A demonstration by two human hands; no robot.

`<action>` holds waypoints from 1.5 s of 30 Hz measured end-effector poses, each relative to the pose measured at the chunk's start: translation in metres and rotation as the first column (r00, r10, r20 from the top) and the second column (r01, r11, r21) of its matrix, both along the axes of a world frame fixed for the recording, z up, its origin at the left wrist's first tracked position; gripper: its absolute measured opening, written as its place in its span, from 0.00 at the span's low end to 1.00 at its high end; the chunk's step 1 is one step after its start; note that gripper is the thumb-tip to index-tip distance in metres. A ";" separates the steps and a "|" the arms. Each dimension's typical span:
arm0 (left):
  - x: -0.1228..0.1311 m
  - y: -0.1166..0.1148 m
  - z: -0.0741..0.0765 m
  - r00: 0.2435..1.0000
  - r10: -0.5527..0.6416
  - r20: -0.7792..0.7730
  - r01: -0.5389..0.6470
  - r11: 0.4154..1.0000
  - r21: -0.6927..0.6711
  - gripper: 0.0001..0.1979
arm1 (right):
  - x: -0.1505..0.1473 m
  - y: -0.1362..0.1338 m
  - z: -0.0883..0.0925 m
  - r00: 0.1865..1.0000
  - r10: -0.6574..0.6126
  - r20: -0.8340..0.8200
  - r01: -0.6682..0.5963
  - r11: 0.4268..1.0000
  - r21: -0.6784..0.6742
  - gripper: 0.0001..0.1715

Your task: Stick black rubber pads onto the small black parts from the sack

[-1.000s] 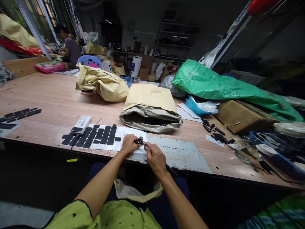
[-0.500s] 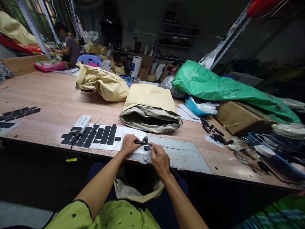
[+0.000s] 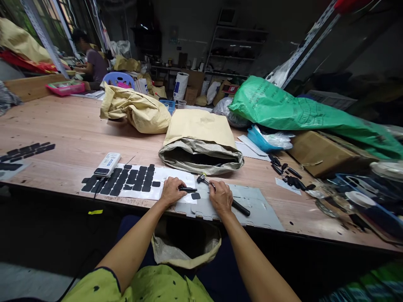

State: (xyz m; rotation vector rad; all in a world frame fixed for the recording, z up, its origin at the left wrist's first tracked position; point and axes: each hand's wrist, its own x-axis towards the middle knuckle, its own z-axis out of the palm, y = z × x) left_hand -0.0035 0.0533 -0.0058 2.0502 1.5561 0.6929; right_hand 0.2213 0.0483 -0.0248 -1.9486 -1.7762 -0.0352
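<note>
My left hand point(image 3: 171, 191) pinches a thin black rod-like tool point(image 3: 188, 189) that lies across the white sheet point(image 3: 170, 174) near the table's front edge. A small black pad point(image 3: 195, 196) lies just right of the tool's tip. My right hand point(image 3: 221, 197) grips a small hammer point(image 3: 220, 193) by its black handle, with its metal head point(image 3: 200, 178) pointing up and left. The hammer rests low over a grey cut-out board point(image 3: 252, 205). Rows of black pads point(image 3: 126, 179) cover the sheet to the left of my left hand.
A white remote-like device point(image 3: 107, 164) lies left of the pads. An open brown paper sack point(image 3: 200, 144), another crumpled sack point(image 3: 135, 110), a green bag point(image 3: 302, 113), a cardboard box point(image 3: 321, 153) and loose black parts point(image 3: 288, 174) crowd the far side. A person point(image 3: 90, 58) sits at the back left.
My right hand has moved right and away from my left, carrying the hammer onto the grey board. A black pad now lies by the tool's tip. My left hand stays put.
</note>
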 end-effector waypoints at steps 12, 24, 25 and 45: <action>-0.002 0.003 -0.001 1.000 -0.020 -0.004 0.020 1.000 0.011 0.09 | -0.007 -0.001 0.003 0.995 -0.044 0.087 0.046 0.999 -0.021 0.13; 0.004 -0.111 -0.013 0.842 -0.539 0.023 0.539 0.839 -0.075 0.11 | -0.008 -0.001 0.001 0.993 -0.041 0.115 0.044 0.999 -0.023 0.12; 0.005 -0.119 -0.025 0.849 -0.528 0.009 0.524 0.839 -0.148 0.11 | -0.008 -0.001 0.001 0.992 -0.041 0.115 0.044 0.999 -0.024 0.12; 0.117 0.085 0.066 0.989 -0.105 0.105 0.108 0.994 -0.027 0.12 | -0.009 -0.001 0.003 0.988 -0.055 0.144 0.058 0.998 -0.012 0.11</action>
